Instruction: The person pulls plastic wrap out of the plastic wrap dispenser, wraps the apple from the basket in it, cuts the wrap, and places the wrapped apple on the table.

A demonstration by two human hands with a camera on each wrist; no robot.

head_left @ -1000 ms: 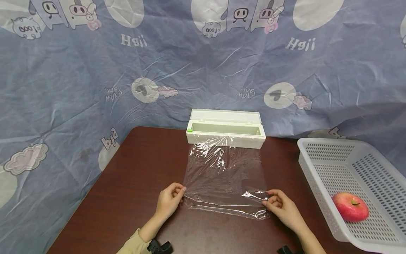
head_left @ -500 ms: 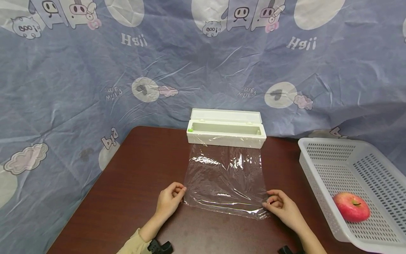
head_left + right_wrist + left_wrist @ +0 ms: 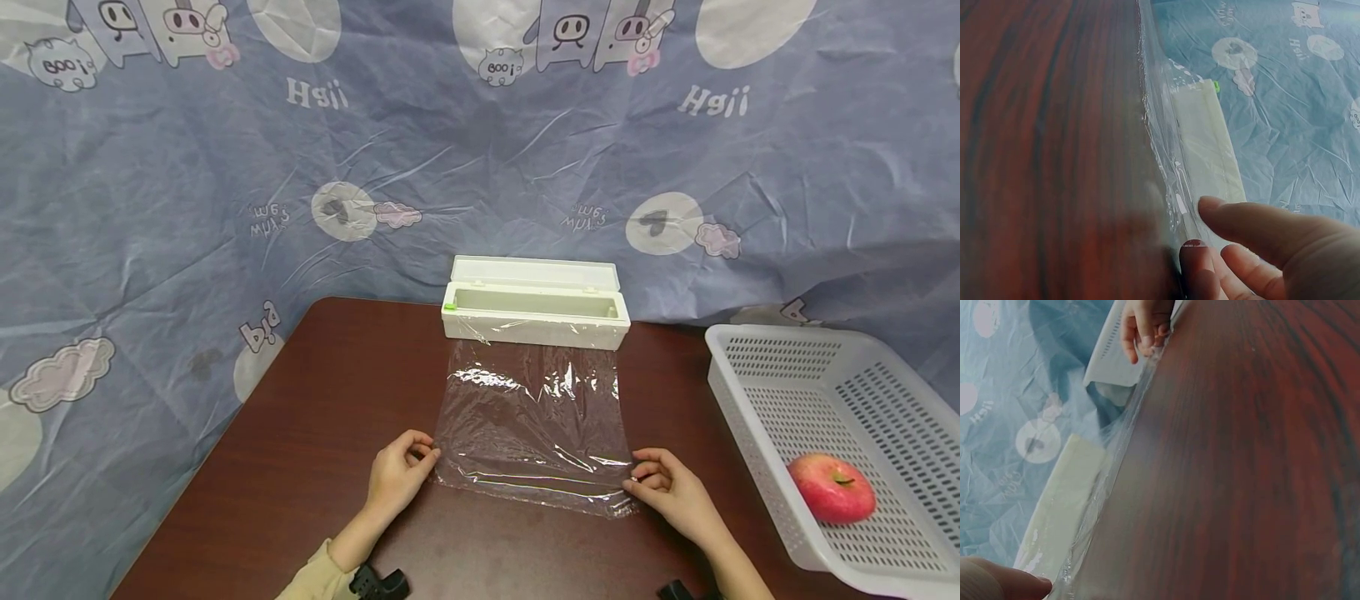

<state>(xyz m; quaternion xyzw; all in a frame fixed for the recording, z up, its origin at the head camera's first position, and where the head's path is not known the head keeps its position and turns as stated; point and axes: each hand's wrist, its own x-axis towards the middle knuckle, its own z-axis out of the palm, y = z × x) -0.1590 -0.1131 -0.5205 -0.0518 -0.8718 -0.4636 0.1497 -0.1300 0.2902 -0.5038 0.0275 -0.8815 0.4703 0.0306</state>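
A sheet of clear plastic wrap [image 3: 525,425] stretches over the brown table from the front of a long white dispenser box [image 3: 536,332]. My left hand [image 3: 399,477] pinches the sheet near its front left corner; in the left wrist view only part of this hand [image 3: 1004,581] shows beside the film. At the front right corner, my right hand [image 3: 671,492] holds the film's edge with thumb and curled fingers. The right wrist view has the thumb [image 3: 1241,222] over the film's edge, with one fingertip [image 3: 1197,259] seen through the film.
The box's lid [image 3: 534,273] stands raised at the back. To the right, a white perforated basket [image 3: 750,450] holds a red apple [image 3: 832,490]. Behind the brown table [image 3: 300,467] hangs a blue printed cloth [image 3: 465,150].
The film's raised fold by my right hand has flattened, and the sheet lies smoother, its glare shifted. Both hands have barely moved.
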